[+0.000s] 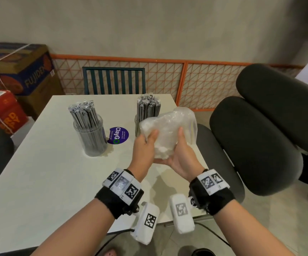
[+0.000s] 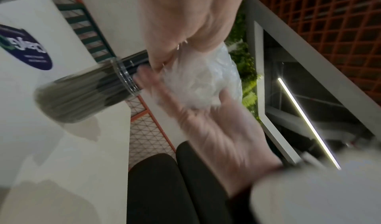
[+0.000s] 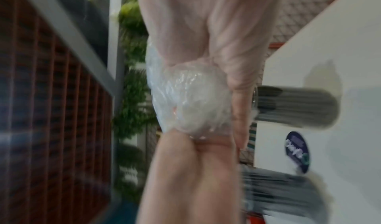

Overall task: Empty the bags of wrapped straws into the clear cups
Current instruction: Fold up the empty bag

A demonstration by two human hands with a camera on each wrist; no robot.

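Two clear cups stand on the white table (image 1: pixel 38 172), both packed with grey wrapped straws: the left cup (image 1: pixel 91 139) and the right cup (image 1: pixel 147 108), whose lower part is hidden behind the bag. Over the table's right side I hold a crumpled, clear plastic bag (image 1: pixel 168 124) between both hands. My left hand (image 1: pixel 144 146) grips its left side and my right hand (image 1: pixel 182 156) cups it from below and the right. In the blurred left wrist view the bag (image 2: pixel 198 80) sits between the palms, next to a cup (image 2: pixel 86 93). The right wrist view shows the bag (image 3: pixel 185 100) bunched into a ball.
A round purple sticker (image 1: pixel 119 135) lies between the cups. A dark green slatted chair (image 1: pixel 113 81) stands behind the table, black padded chairs (image 1: pixel 260 137) to the right. Cardboard boxes (image 1: pixel 20 71) sit at the left, with an orange mesh fence (image 1: pixel 195 80) along the wall.
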